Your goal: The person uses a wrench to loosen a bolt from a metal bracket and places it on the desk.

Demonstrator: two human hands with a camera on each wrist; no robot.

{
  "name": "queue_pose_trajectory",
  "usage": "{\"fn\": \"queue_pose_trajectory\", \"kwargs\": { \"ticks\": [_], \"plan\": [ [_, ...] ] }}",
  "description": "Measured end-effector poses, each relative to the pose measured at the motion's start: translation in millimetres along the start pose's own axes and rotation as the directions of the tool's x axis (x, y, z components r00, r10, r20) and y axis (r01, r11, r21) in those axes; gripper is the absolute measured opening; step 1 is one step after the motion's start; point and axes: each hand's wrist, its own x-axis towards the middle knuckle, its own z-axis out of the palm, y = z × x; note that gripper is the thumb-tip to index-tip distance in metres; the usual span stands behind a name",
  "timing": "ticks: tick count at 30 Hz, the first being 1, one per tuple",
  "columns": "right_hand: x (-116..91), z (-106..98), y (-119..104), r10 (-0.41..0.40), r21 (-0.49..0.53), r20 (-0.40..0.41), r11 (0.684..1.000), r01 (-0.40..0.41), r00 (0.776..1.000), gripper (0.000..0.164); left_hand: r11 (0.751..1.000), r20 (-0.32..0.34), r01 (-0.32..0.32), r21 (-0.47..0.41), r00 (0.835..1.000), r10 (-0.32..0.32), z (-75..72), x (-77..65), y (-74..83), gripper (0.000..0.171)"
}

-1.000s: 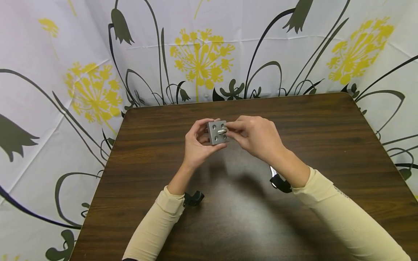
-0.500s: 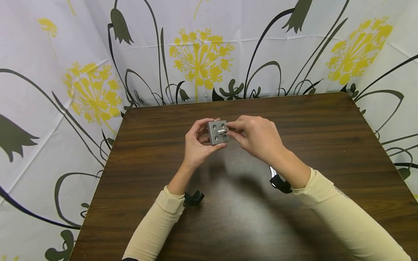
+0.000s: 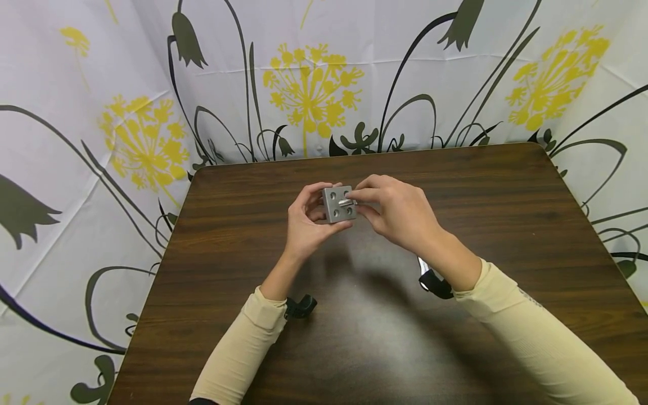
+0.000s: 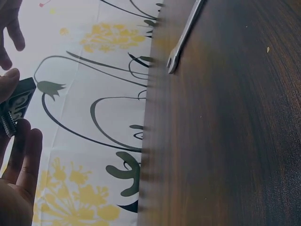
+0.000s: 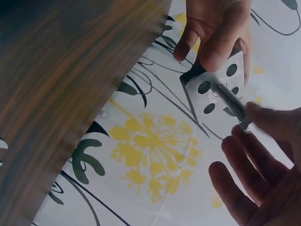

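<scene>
Bolt [image 5: 230, 100] looks only partly into block [image 5: 207, 98], much outside, your left grip [image 3: 306, 226] clamping block, right grip [image 3: 397, 211], 3 o'clock, pinching bolt.

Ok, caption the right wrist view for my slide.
Left hand grips a metal block with holes; the right hand pinches the outer end of a projecting threaded bolt.

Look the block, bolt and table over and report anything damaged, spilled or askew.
A small pale speck stands out against the dark table, right of the wrench in the left wrist view; chip or crumb, I cannot tell. The block in the left hand and the bolt show no visible damage.
</scene>
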Motion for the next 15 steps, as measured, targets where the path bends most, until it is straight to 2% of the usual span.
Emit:
{"fn": "queue_pose_trajectory", "kwargs": {
  "ticks": [2, 4, 7, 11, 13, 15],
  "plan": [
    [0.0, 0.4, 0.2, 0.017, -0.007, -0.028, 1.0, -0.017, 0.999, 0.025, 1.0, 0.002, 0.002, -0.001, 1.0, -0.002, 1.7, -0.1, 4.9, 0.071],
    [0.3, 0.3, -0.1, 0.07, -0.009, -0.035, 0.997, -0.07, 0.997, 0.025, 1.0, 0.003, -0.001, 0.002, 1.0, 0.001, 2.2, -0.2, 5.6, 0.071],
    [0.6, 0.0, 0.1, 0.121, -0.013, -0.002, 0.993, -0.121, 0.993, 0.024, 1.0, 0.001, -0.001, 0.008, 1.0, 0.001, 2.7, -0.6, 5.7, 0.07],
    [-0.6, 0.1, 1.6, 0.051, 0.001, 0.046, 0.999, -0.051, 0.998, 0.02, 1.0, 0.004, 0.008, 0.002, 1.0, -0.008, 1.9, -1.7, 3.7, 0.071],
    [-1.1, 0.6, 2.6, 0.01, 0.008, 0.032, 1.0, -0.01, 0.999, 0.026, 1.0, 0.004, 0.006, -0.001, 1.0, -0.006, 1.8, -1.7, 3.5, 0.072],
    [-1.5, 0.8, 3.1, 0.007, 0.005, 0.002, 1.0, -0.007, 1.0, 0.028, 1.0, 0.002, -0.003, 0.0, 1.0, 0.003, 2.0, -1.4, 4.3, 0.072]
  ]
}}
